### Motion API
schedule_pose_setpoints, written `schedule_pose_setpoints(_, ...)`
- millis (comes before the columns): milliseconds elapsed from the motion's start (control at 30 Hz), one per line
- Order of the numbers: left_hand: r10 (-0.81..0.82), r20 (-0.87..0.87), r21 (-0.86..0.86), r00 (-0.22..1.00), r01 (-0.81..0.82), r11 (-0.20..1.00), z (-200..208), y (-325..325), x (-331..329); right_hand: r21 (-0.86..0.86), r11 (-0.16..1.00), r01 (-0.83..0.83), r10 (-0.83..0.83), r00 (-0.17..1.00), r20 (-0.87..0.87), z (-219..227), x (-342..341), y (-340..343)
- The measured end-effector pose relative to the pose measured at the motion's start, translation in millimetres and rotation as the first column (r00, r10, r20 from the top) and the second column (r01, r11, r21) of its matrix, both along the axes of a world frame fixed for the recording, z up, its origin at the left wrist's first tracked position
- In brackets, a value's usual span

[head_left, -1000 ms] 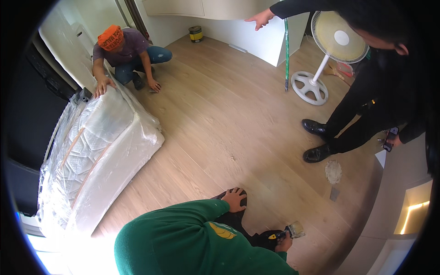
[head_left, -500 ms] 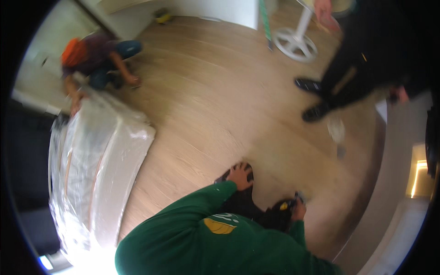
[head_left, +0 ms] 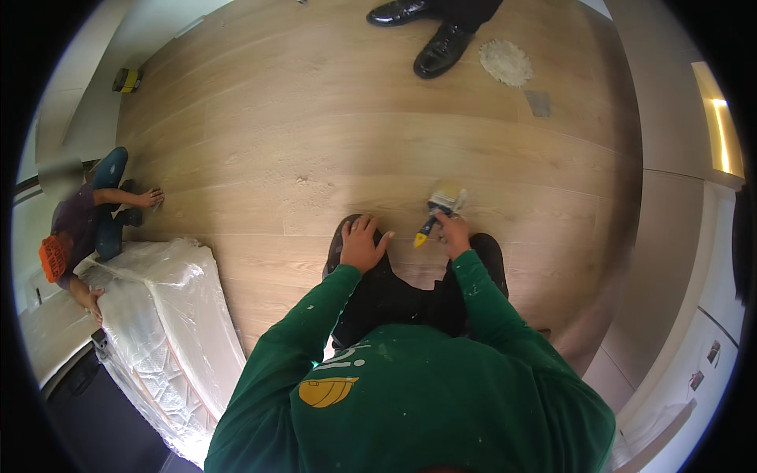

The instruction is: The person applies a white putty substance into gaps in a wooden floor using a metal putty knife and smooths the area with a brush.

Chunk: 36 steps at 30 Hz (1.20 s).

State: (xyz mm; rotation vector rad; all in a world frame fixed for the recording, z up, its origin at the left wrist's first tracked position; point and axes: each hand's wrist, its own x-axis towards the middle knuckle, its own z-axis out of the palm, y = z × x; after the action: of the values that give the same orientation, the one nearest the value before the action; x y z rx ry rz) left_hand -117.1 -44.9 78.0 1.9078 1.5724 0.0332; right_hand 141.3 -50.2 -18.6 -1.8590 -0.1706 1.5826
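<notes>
Just past our lap, our left hand [head_left: 363, 246] rests on the left knee [head_left: 339, 246] with its fingers apart, gripping nothing, while our right hand [head_left: 454, 235] is clamped on a flat paintbrush [head_left: 441, 207]. We have that brush low at the wood-look plank floor [head_left: 378, 134], between our 2 knees and nearer the right knee [head_left: 490, 260], its yellow handle end toward us and its bristles away. If the bristles are loaded, which we cannot tell, pressing hard could smear the planks, and a slack hold near the ferrule could let the brush twist. Farther out, pale crumbs [head_left: 315, 181] lie on the boards; a broad sweep could grind them in.

To our left, clear plastic wrap [head_left: 177, 258] encloses a white mattress [head_left: 193, 315]. 1 hand [head_left: 93, 306] of a crouching co-worker [head_left: 72, 221] touches it, and leaning there could, we judge, tear the film. The co-worker's other hand [head_left: 148, 198] is at the floor with something too small for us to name.

Ahead, a 2nd person's black shoes [head_left: 444, 49] stand near a round, shaggy white pad [head_left: 506, 63]; stepping on it could cause a slip. At the far left sits a yellow-and-black tin [head_left: 126, 80]; its contents are hidden from us, and a knock might spill it if unlidded.
</notes>
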Motion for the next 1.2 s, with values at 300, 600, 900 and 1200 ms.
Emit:
schedule_pose_setpoints(300,0.146,0.491,-0.161,0.859,-0.075,0.984,-78,68,177,0.184,0.975,-0.123,0.094,0.983,0.159,15,74,46)
schedule_pose_setpoints(600,-0.169,0.049,0.554,0.984,0.114,0.825,-175,317,298,0.111,0.945,-0.308,0.052,0.478,0.877,-94,393,196)
schedule_pose_setpoints(900,-0.180,-0.025,0.461,0.983,0.171,0.871,-186,359,343,-0.216,0.909,-0.357,0.125,-0.259,0.958,-186,647,364)
schedule_pose_setpoints(1200,-0.009,-0.035,0.259,0.999,0.018,0.966,-209,376,380,-0.188,0.971,-0.147,0.126,-0.350,0.928,-161,631,407)
